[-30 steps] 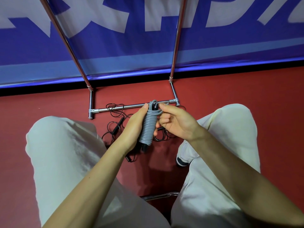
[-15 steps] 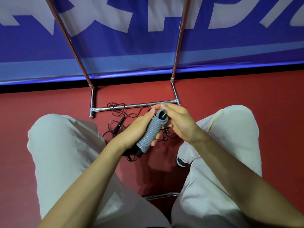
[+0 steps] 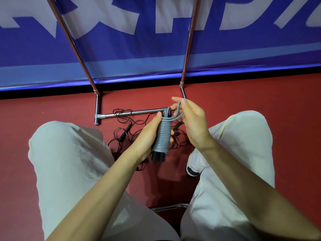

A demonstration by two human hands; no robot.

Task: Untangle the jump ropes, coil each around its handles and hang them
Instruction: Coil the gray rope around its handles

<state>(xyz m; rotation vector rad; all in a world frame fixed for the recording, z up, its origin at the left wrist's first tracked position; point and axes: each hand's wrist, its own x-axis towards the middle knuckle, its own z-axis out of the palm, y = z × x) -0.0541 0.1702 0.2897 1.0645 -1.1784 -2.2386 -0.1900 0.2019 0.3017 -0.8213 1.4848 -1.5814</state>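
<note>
A grey jump rope (image 3: 163,136) is coiled tightly around its black handles, whose ends stick out below the coil. My left hand (image 3: 147,136) grips the bundle from the left, holding it upright between my knees. My right hand (image 3: 192,122) pinches a loose grey loop of the rope's end just above the bundle's top. On the red floor behind lies a thin black jump rope (image 3: 132,126) in a tangle, one black handle visible at its left. Part of the tangle is hidden by my hands.
A chrome rack (image 3: 130,112) stands ahead, its base bar on the floor and two uprights rising in front of a blue banner. My knees in light trousers flank the hands. A white shoe (image 3: 194,164) rests at the right; a chair's metal edge (image 3: 166,207) shows below.
The bundle has gone from tilted back to upright. My right hand has lifted off the top of the coil and drawn a grey loop of rope upward.
</note>
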